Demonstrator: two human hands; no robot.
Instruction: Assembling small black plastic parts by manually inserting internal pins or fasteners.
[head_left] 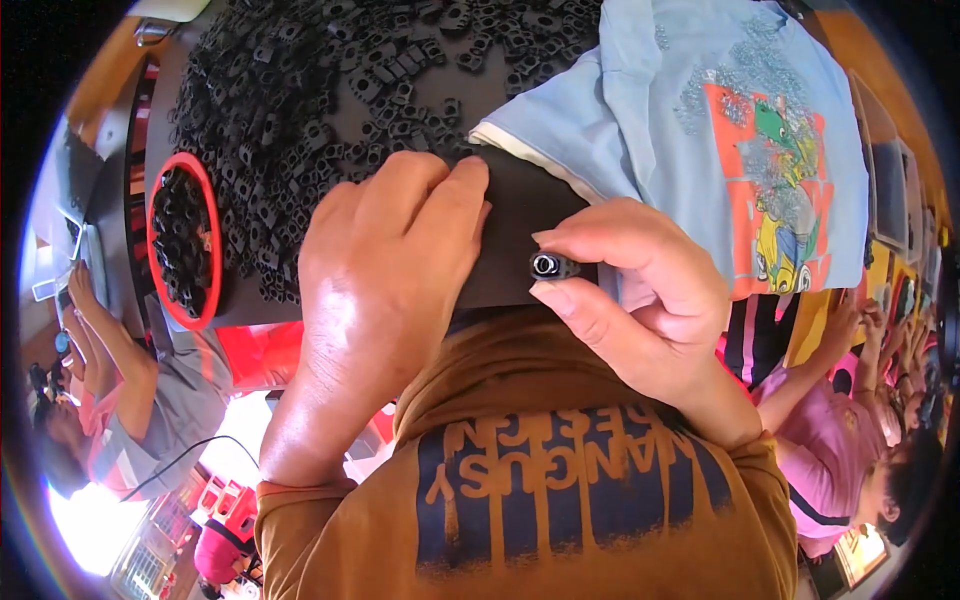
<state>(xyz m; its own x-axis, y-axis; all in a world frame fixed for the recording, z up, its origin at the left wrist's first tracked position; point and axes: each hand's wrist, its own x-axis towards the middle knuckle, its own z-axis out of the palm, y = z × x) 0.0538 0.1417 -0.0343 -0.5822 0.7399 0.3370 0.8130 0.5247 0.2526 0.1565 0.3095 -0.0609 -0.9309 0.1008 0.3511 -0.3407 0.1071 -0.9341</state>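
Observation:
Between the thumb and fingers of my right hand [640, 290] is a small black plastic part [566, 268], its end with a shiny metal ring facing up. My left hand [385, 240] is closed over the table to the left of it, back of the hand up. Its fingers are curled together, and whatever they hold is hidden. Just beyond that hand spreads a large heap of small black plastic parts [270, 110], many with round holes, on the dark tabletop [510, 225].
A red-rimmed basket [213, 240] of glossy black pieces stands at the table's left edge. On the right lies a light blue printed shirt [670, 110], with many tiny silvery pieces [735, 90] scattered over it. Other people sit on both sides, among them one in a pink shirt [815, 455].

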